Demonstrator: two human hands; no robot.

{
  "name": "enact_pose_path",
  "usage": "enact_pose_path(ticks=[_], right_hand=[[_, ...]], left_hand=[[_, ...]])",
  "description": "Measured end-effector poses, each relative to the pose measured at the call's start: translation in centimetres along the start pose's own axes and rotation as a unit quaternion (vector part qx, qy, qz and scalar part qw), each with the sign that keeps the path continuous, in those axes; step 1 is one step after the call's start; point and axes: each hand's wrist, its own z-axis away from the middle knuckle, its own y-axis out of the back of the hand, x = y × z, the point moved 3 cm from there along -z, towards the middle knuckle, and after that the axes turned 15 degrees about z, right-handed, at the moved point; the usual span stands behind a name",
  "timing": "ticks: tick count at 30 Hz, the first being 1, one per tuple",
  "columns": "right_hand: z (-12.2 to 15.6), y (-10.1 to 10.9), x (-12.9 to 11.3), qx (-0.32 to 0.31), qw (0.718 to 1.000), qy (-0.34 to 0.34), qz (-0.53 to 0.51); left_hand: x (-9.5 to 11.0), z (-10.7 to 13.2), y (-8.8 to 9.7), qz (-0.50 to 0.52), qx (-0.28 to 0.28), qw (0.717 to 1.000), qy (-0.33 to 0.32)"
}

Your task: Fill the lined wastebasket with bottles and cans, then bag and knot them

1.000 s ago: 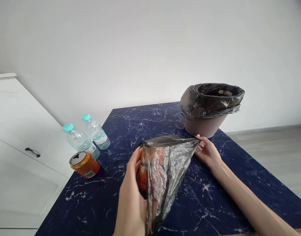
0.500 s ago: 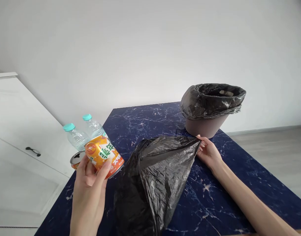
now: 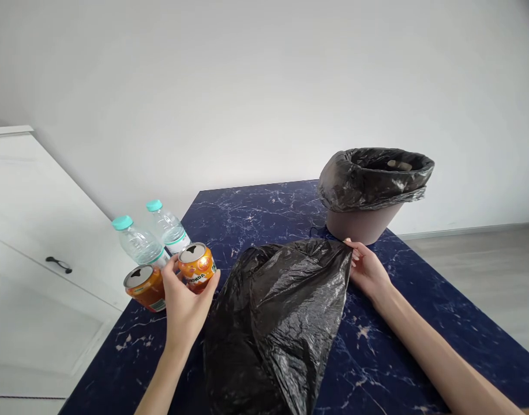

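My left hand [image 3: 184, 305] is wrapped round an orange soda can [image 3: 198, 266], its opened top facing up. Just left of that hand stands a second orange soda can [image 3: 146, 287], also with its top opened. Behind the cans are two clear plastic bottles with turquoise caps, a nearer bottle [image 3: 138, 245] and a farther bottle [image 3: 167, 226]. A black plastic bag [image 3: 294, 311] lies crumpled between my hands. With my right hand [image 3: 368, 268] I pinch the upper right corner of this bag. Whether the held can touches the table is hidden.
A mauve bin [image 3: 355, 223] lined with a black bag [image 3: 372, 190] stands at the table's back right. The dark blue marbled table [image 3: 247, 213] reaches the pale wall. To the left is a white cabinet [image 3: 39, 253] with a black handle.
My left hand has turned the can from tilted to upright and moved it slightly right and away from me. The second can is now more exposed. My right hand keeps its pinch on the bag.
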Motion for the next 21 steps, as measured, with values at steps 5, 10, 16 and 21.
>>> enact_pose_path(ticks=[5,10,16,21], right_hand=[[-0.1,0.1,0.1,-0.004,1.0,-0.002,0.004],[-0.1,0.1,0.1,-0.002,1.0,-0.001,0.004],[0.0,-0.1,0.1,-0.001,1.0,0.001,0.009],[0.0,0.0,0.1,0.001,1.0,0.0,0.016]], left_hand=[[-1.3,-1.3,-0.2,-0.026,-0.005,1.0,0.002],[-2.4,-1.4,-0.3,-0.049,-0.008,0.998,-0.026],[-3.9,-1.6,0.0,-0.042,-0.014,0.999,-0.006],[-3.6,-1.3,0.2,-0.049,-0.021,0.999,-0.002]])
